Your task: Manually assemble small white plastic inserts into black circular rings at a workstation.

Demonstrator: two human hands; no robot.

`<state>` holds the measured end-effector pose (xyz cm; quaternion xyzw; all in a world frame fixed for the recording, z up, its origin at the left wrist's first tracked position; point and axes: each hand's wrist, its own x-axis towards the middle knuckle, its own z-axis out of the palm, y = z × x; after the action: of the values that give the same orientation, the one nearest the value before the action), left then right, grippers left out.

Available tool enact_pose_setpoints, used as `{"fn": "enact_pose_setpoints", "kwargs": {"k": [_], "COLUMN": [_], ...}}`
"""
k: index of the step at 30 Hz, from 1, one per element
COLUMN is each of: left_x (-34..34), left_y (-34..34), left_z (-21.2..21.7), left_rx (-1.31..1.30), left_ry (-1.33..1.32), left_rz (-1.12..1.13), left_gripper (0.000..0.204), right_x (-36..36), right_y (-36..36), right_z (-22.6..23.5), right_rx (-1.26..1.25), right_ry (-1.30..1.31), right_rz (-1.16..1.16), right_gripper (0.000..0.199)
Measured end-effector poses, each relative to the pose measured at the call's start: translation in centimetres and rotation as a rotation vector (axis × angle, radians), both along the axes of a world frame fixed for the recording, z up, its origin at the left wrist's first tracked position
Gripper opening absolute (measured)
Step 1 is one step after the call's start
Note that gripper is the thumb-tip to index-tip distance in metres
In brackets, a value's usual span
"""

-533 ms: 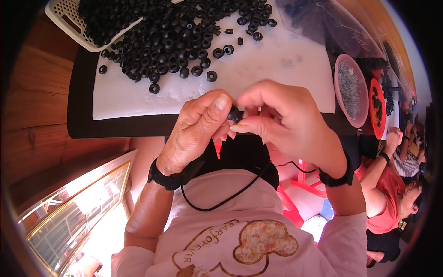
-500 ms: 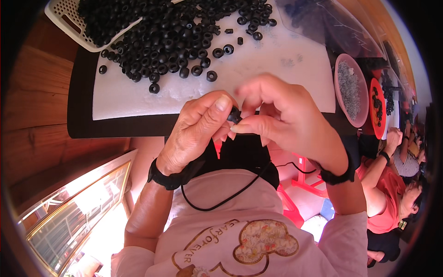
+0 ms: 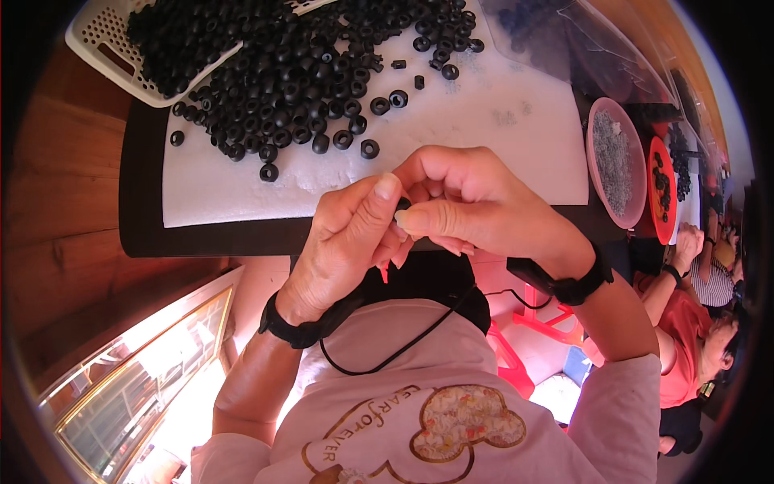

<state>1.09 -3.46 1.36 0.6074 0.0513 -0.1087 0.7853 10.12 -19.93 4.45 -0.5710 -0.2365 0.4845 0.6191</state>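
Observation:
My left hand [image 3: 348, 230] is closed, its thumb and fingers pinching a small black ring-shaped piece [image 3: 402, 203]. From the other side my right hand [image 3: 492, 211] is also closed on that piece, thumb laid over it and fingers curled behind. Most of the piece is hidden by the fingertips, so its exact form cannot be made out. Both hands are held just in front of the near table edge. Beyond them, a large heap of rounded black rings with holes [image 3: 278, 97] covers the upper left of a white foam sheet [image 3: 516, 161].
A white perforated basket [image 3: 90, 50] full of black pieces stands at the far left. To the right are a clear plastic bag [image 3: 605, 52], a pink bowl [image 3: 595, 165] of small grey bits and an orange-red plate [image 3: 663, 232] with black pieces. A co-worker's arm [image 3: 673, 278] shows farther right.
My right hand's raised forefinger has come down and its fingers have closed in on the piece, which is now more covered. The left hand keeps its pinch.

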Motion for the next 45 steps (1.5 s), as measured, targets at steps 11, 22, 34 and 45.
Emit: {"fn": "enact_pose_setpoints", "kwargs": {"k": [11,22,34,45], "left_x": [0.1,-0.4,-0.9,-0.9], "left_y": [-0.5,0.3,-0.3,-0.7], "left_z": [-1.0,-2.9,-1.2,-1.3], "left_rx": [0.071,-0.059,-0.035,0.05], "left_ry": [-0.09,-0.168,-0.181,-0.22], "left_rz": [0.039,0.115,-0.07,-0.062], "left_gripper": [0.043,0.046,0.039,0.038], "right_x": [-0.8,-0.9,1.3,11.7], "right_y": [0.2,1.2,-4.7,-9.4], "right_z": [-1.3,-1.1,4.6,12.9], "right_rx": [0.011,0.116,-0.197,-0.23], "right_ry": [-0.054,-0.494,-1.009,-1.072], "right_rz": [-0.054,-0.098,-0.291,-0.959], "right_gripper": [0.014,0.013,0.017,0.044]}}
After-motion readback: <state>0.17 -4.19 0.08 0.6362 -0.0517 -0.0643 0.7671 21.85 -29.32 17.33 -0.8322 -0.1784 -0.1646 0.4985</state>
